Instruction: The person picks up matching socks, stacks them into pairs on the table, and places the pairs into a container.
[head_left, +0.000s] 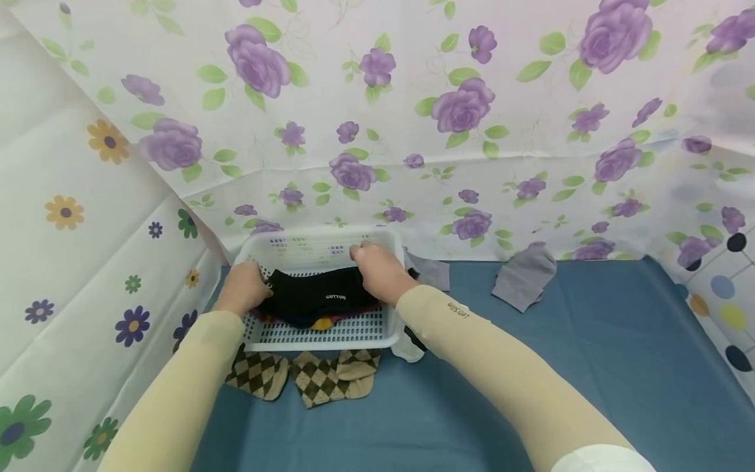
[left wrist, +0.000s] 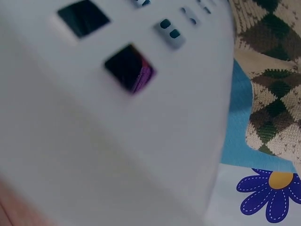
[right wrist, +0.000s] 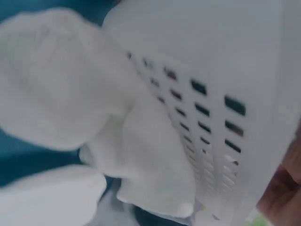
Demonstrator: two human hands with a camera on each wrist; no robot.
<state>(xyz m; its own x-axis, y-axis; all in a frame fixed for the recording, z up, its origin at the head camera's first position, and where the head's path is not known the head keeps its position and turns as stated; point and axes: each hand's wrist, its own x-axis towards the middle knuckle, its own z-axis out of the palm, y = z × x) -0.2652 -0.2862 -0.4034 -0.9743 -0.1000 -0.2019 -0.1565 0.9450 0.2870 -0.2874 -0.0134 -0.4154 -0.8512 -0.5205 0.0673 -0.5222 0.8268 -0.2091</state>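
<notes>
White rectangular plastic basket [head_left: 318, 345]; black fabric item [head_left: 312, 292] lettered in white; beige-and-brown argyle knit socks [head_left: 315, 380]; blue surface [head_left: 590, 387]; purple-rose-printed white sheet [head_left: 330, 85].

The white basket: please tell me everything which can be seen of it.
White basket, seemingly plastic: rectangular, rounded corners, open top, slotted floor, perforated walls. It appears to stand upright on the blue surface. A black sock and coloured fabric are inside. The left hand and right hand reach in; whether they touch it is unclear.
</notes>
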